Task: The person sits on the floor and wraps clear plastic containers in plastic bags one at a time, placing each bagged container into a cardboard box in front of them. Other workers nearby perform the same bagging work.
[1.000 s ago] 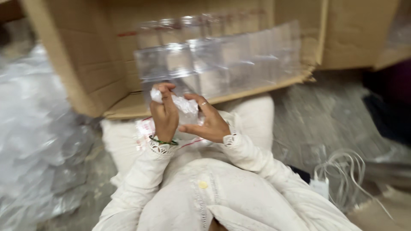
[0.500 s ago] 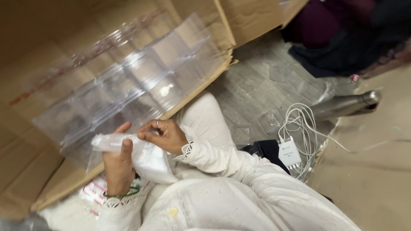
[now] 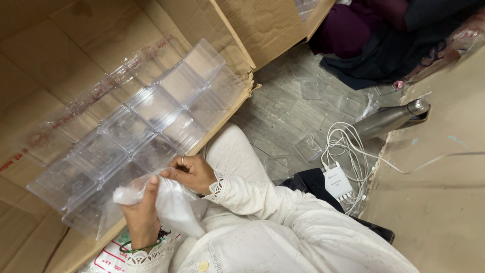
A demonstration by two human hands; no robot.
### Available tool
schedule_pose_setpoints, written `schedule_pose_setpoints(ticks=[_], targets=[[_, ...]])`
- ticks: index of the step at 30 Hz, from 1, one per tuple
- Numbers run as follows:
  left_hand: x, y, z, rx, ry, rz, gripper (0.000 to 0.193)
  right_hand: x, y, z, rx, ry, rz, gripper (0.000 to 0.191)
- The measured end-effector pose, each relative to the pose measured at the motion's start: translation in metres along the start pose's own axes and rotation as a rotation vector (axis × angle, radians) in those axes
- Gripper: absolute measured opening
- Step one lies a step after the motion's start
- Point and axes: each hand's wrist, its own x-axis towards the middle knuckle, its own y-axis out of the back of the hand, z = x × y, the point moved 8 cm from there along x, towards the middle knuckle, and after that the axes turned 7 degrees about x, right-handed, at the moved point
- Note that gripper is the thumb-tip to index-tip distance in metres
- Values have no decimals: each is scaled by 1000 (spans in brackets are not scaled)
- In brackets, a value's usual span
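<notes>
left hand (image 3: 141,212) closed around the neck of a white plastic bag (image 3: 172,207), steadying it upright; right hand (image 3: 192,173) at two o'clock pinches its rim. clear boxes (image 3: 136,131) stacked at eleven o'clock in a cardboard carton (image 3: 60,55).

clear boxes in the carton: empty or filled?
Empty, as far as can be seen. The clear plastic boxes stacked in the cardboard carton show only brown card through their walls. The lower ones behind the white bag are partly hidden.
</notes>
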Motion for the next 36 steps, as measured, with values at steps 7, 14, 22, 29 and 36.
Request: schedule_pose_setpoints(ticks=[7,14,22,29,36], targets=[[11,6,-19,10,-31,40,21,0,-1,7,210,-5,-19,16],[19,-2,-48,-26,-8,35,14,14,2,32,575,-175,-72,15],[24,-8,-54,97,67,-43,24,13,16,48,414,-70,-113,17],[31,1,-90,29,280,-205,23,21,25,65,608,-314,-315,17],[78,42,-21,-375,298,-775,28,100,79,12,-49,-38,-590,23]])
